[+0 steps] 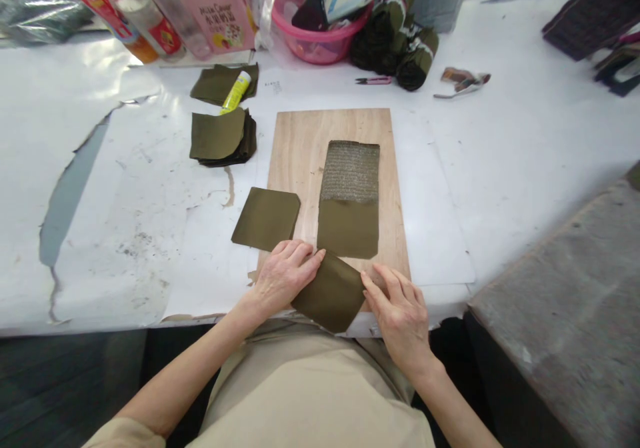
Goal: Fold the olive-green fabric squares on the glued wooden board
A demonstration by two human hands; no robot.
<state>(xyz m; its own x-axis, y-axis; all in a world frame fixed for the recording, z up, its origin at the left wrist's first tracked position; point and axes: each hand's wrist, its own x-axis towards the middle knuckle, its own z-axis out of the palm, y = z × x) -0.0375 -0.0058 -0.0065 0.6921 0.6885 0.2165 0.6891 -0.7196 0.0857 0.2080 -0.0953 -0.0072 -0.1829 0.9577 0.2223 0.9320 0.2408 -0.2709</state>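
An olive-green fabric piece [333, 295] is held at the front edge of a wooden board [295, 148]. My left hand [287, 271] pinches its upper left corner, and the thumb and fingers of my right hand [397, 301] grip its right corner. Just beyond it on the board lies a longer olive panel [349, 228], smooth in its near half. The far half shows a rough, striped grey surface [350, 171]. Beside my left hand, another olive fabric piece [267, 218] rests partly on the board's left edge.
Stacked olive pieces [220, 138] and a yellow tube [236, 93] lie at the back left. Behind the board are pink-handled snips [374, 81], dark green yarn bundles [417, 58] and a pink basin [320, 45]. A grey surface [570, 315] borders the right side.
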